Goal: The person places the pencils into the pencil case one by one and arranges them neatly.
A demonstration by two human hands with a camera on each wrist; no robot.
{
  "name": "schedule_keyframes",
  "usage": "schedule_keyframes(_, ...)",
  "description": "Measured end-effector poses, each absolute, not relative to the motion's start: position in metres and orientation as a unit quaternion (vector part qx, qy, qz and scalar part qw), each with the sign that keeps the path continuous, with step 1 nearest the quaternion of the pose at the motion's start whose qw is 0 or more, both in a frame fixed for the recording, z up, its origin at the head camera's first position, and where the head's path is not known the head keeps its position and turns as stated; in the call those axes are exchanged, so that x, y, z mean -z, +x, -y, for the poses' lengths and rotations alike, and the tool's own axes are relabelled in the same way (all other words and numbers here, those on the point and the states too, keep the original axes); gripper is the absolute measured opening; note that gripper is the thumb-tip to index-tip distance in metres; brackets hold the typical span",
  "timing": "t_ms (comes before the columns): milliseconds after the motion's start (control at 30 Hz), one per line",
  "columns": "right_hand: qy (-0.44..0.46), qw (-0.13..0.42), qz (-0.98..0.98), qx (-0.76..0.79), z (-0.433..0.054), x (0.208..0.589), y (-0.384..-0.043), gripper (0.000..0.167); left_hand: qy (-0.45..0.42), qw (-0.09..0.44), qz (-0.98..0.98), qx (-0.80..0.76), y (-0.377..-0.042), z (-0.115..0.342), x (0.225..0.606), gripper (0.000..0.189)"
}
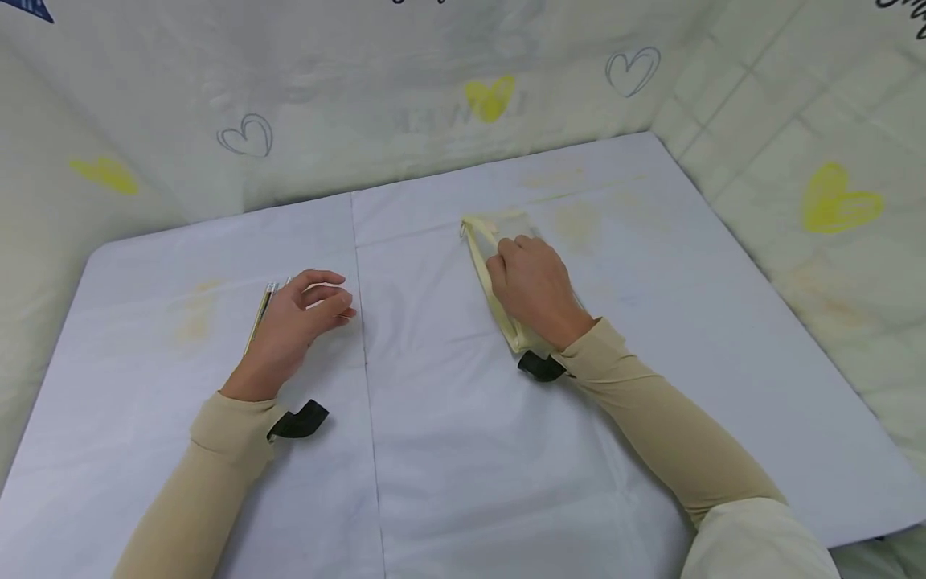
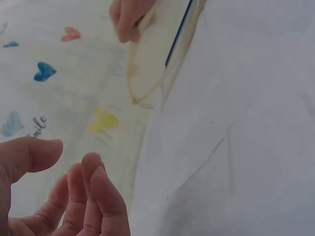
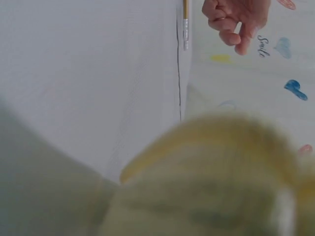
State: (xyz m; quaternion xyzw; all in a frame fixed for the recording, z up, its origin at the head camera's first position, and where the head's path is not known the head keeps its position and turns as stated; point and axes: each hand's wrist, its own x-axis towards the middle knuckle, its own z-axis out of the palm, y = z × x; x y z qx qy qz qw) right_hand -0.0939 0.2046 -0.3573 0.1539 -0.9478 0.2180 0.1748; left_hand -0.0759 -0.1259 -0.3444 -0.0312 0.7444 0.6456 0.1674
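My right hand [image 1: 534, 283] grips a pale yellow zip pouch [image 1: 486, 277] with a see-through side, tilted over the right half of the table. The pouch looms blurred in the right wrist view. A dark blue stick [image 2: 178, 34] shows along the pouch in the left wrist view; whether it lies inside, I cannot tell. My left hand [image 1: 289, 322] hovers on the left with loosely bent fingers and holds nothing. Beside and partly behind it are slim pencils [image 1: 260, 315] with silvery ends, one yellowish; the hand hides how many.
A white sheet covers the table [image 1: 448, 450], with a crease running front to back between the hands. Pale curtains with drawn hearts [image 1: 490, 98] stand along the far and side edges. A black strap piece [image 1: 300, 420] sticks out from each wrist.
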Motion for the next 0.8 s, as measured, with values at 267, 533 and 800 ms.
schedule_keyframes(267,0.147,0.161,0.950,-0.222,-0.211,0.356,-0.093,0.042,-0.041,0.170,-0.751,-0.637,-0.068,0.146,0.343,0.050)
schedule_keyframes(533,0.137,0.157,0.953,-0.220,-0.219,0.355,-0.088,0.041,-0.027,0.159,-0.741,-0.652,-0.064,0.152,0.346,0.047)
schedule_keyframes(800,0.121,0.151,0.955,-0.227,-0.228,0.353,-0.082,0.039,-0.039,0.160,-0.789,-0.592,-0.067,0.163,0.344,0.050)
